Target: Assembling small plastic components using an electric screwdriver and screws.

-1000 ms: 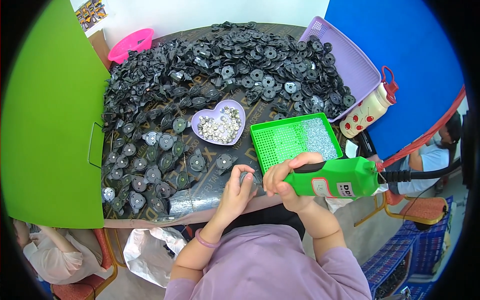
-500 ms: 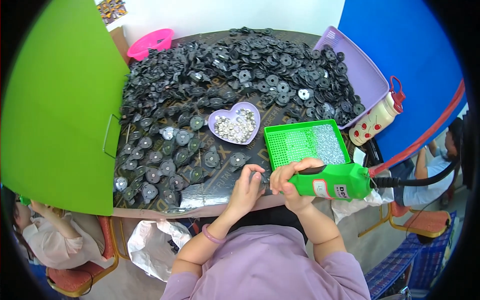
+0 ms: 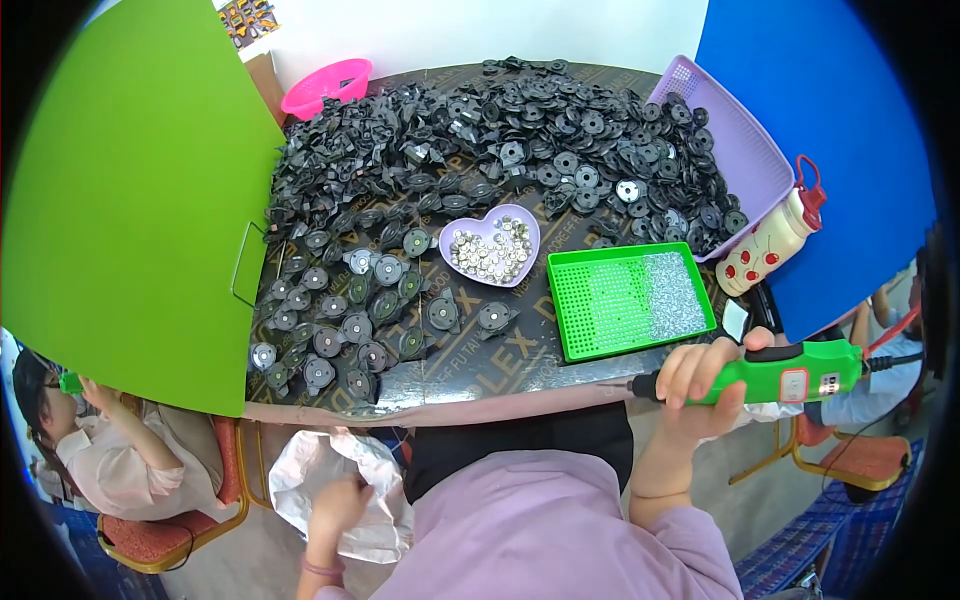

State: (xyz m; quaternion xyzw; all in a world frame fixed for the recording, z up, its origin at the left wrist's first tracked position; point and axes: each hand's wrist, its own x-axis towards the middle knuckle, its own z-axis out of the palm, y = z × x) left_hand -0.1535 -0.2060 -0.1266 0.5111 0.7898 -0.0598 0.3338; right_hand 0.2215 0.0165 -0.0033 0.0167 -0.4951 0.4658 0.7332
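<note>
A green electric screwdriver (image 3: 832, 368) with a dark nose lies level in my right hand (image 3: 702, 385), closed round its front part. Its thin bit points left over the table's front edge. My left hand (image 3: 342, 503) is down at the mouth of a white plastic bag (image 3: 385, 520) below the table edge; its fingers are mostly hidden. On the table are a purple heart-shaped dish (image 3: 450, 262) of small shiny round metal parts and a green basket (image 3: 590, 352) with silver screws heaped at its right side. Several assembled black parts (image 3: 441, 312) lie left of the dish.
A large pile of black round plastic parts (image 3: 540, 115) spreads across the back. Around it stand a pink basket (image 3: 325, 85), a purple basket (image 3: 755, 150) and a cream bottle (image 3: 765, 250) with a red lid. Green (image 3: 130, 220) and blue (image 3: 810, 90) panels flank the table. People sit at both sides.
My left hand has left the table edge and dropped to the white bag at lower left. The screwdriver has moved right in my right hand, its bit now in sight.
</note>
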